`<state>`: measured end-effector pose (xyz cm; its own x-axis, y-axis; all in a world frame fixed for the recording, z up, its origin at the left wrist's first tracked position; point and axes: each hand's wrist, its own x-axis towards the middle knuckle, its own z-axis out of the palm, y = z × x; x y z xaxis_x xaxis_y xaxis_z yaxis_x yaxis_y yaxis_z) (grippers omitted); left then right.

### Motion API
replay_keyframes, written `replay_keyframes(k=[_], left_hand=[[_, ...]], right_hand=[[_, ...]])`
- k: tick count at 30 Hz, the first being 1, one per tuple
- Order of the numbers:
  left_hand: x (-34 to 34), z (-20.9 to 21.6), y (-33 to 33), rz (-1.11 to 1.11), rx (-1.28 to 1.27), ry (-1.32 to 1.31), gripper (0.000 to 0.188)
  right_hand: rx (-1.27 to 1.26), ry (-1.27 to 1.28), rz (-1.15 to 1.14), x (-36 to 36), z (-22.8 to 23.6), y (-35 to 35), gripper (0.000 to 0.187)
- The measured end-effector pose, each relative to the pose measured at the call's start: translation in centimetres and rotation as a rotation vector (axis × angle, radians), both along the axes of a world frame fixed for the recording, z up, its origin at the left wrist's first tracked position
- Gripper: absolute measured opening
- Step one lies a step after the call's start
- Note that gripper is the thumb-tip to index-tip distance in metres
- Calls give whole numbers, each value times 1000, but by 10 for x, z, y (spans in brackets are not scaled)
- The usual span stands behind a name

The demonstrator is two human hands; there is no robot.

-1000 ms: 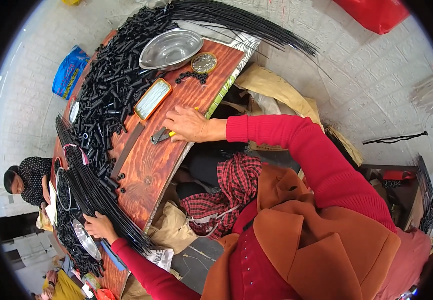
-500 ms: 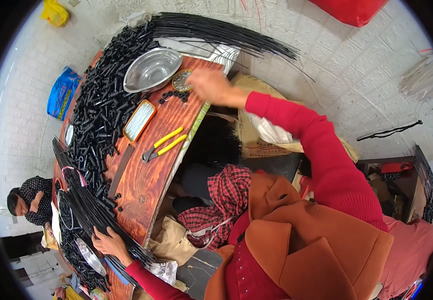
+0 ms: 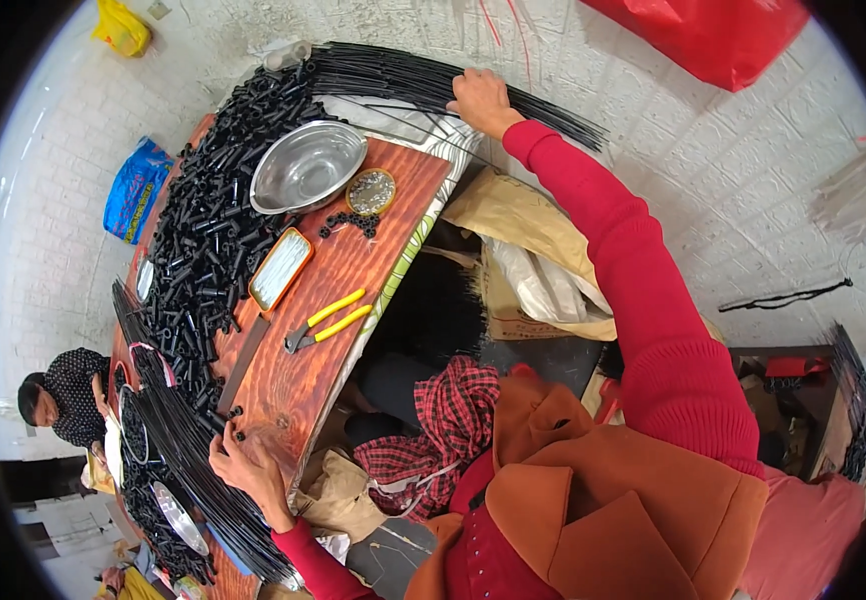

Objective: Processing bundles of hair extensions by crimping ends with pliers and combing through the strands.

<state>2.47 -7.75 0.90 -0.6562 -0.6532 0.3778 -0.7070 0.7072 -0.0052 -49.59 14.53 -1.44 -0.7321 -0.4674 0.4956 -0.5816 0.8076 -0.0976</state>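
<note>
My right hand (image 3: pixel 481 100) is at the far edge, its fingers curled onto a bundle of thin black rods (image 3: pixel 383 68). How many rods it grips is hidden. My left hand (image 3: pixel 251 472) hovers over the near left of the table, fingers apart, the tips beside a few loose short black tubes (image 3: pixel 237 411). Next to that hand lies a second bundle of long black rods (image 3: pixel 178 430), tied with a pale pink band (image 3: pixel 151 358). A large heap of short black tube pieces (image 3: pixel 203 220) covers the table's left side.
On the wooden table (image 3: pixel 283 395) are a steel bowl (image 3: pixel 310 165), a round dish of small metal bits (image 3: pixel 370 190), an orange-rimmed tray of pale pins (image 3: pixel 281 270) and yellow-handled pliers (image 3: pixel 328 322). A paper sack (image 3: pixel 543 220) stands by the wall. Another person (image 3: pixel 73 395) works at far left.
My right hand has moved from beside the round dish out to the far rod bundle and closed on it. My left hand has slid off the near bundle toward the loose tubes.
</note>
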Motion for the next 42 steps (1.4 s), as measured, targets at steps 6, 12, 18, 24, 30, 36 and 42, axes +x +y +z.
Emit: replay_keyframes(k=[6,12,18,24,30,36,42], left_hand=[[7,-7,3,30,72,-23,39],[13,-9,2,34,141,-6,35],[6,-9,2,24,191,80,34],[7,-11,-2,-29,172,77,32],[1,-5,5,21,230,119,31],[10,-10,12,15,176,151,30],[-5,-1,22,-40,151,204,29]], right_hand=[[130,88,-16,-15,-4,-6,13],[-94,-189,-10,-16,21,-8,25],[-165,-260,64,-31,12,-10,31],[-558,-841,102,-40,48,-26,29],[-328,-456,52,-54,54,-38,27],[-403,-438,75,-46,74,-46,29],[-823,-320,764,-99,110,-75,29]])
